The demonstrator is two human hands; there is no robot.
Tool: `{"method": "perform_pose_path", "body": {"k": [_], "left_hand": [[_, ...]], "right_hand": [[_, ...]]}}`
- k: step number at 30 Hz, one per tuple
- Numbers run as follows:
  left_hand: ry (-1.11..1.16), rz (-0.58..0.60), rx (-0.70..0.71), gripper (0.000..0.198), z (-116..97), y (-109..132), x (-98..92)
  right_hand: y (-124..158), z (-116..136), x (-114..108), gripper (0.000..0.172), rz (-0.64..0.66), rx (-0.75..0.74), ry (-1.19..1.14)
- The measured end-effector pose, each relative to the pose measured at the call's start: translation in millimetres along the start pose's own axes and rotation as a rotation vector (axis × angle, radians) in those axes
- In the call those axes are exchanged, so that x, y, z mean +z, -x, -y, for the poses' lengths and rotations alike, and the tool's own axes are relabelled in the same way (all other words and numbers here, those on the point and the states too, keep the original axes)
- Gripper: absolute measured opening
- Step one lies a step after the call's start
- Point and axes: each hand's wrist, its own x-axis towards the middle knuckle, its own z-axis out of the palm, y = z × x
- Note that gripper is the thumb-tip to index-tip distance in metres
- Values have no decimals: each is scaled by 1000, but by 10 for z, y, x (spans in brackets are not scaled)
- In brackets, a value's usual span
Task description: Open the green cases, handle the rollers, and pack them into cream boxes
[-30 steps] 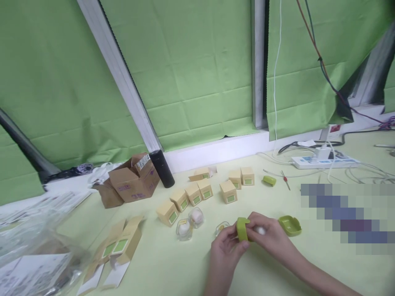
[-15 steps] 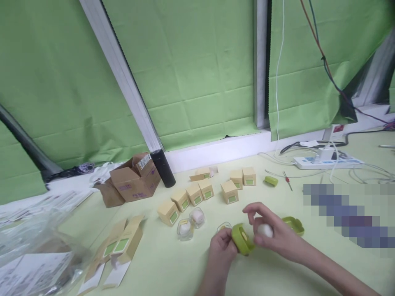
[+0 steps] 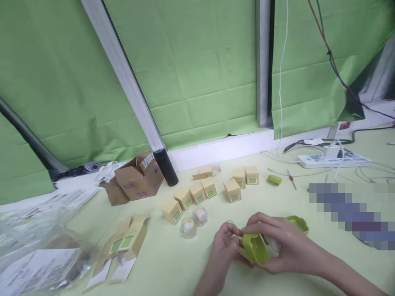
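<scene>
A hollow green plastic case (image 3: 255,249) is held up between both hands above the tabletop. My left hand (image 3: 225,251) pinches its left edge, fingers closed. My right hand (image 3: 285,247) closes around its right side; a white rounded piece (image 3: 273,244) shows under those fingers, partly hidden. Just beyond the right hand lies a shallow green plastic piece (image 3: 298,224). Two clear containers, one in front (image 3: 188,227) and one behind (image 3: 200,216), sit left of the hands with pale round contents. Part of another clear item is hidden behind my left hand.
Several small yellow boxes (image 3: 232,190) stand across the middle. Opened yellow cartons (image 3: 138,236) lie at left, near a clear plastic bag (image 3: 55,255). At the back are a cardboard box (image 3: 140,181), a black bottle (image 3: 166,167), a green block (image 3: 274,179), a red-handled tool (image 3: 291,178) and a power strip (image 3: 335,161).
My right hand has moved left and down from holding the white piece apart, and now grips the green case as well. The case has turned so its hollow side shows.
</scene>
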Motion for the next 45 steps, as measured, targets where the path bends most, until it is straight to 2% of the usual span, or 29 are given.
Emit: {"method": "perform_pose_path", "body": {"k": [2, 4, 6, 7, 9, 10, 12, 16, 20, 24, 27, 32, 41, 45], "left_hand": [[64, 98, -94, 44, -1, 20, 5], [104, 177, -137, 50, -7, 47, 21], [158, 186, -107, 40, -31, 76, 46], [204, 170, -83, 35, -50, 88, 60], [325, 124, -54, 30, -96, 105, 86], [374, 101, -50, 30, -115, 110, 96], [423, 77, -78, 30, -129, 111, 109], [406, 82, -176, 36, -51, 79, 117], [438, 107, -152, 27, 12, 46, 159], [472, 112, -137, 29, 2, 55, 208], [524, 71, -136, 23, 23, 60, 210], [539, 86, -116, 19, 71, 56, 210], [566, 149, -125, 16, 72, 92, 218], [612, 134, -164, 12, 60, 104, 223]], "right_hand": [[4, 0, -21, 50, 84, 7, 79], [9, -26, -2, 61, 112, 73, 27], [10, -75, 43, 69, 14, 263, -164], [8, -102, 66, 64, -69, 387, -293], [-5, -145, 93, 40, -210, 609, -558], [-15, -157, 95, 29, -244, 684, -656], [-42, -158, 80, 22, -261, 731, -748], [-81, -95, 49, 41, -307, 555, -688], [-56, -24, 106, 35, -210, 354, -484], [-31, 31, 175, 31, -140, 209, -315], [-42, 64, 197, 38, -136, 91, -191], [-57, 78, 265, 51, -141, 65, -125], [-1, 37, 334, 31, -241, -7, -90], [31, 37, 337, 31, -286, 76, -140]]}}
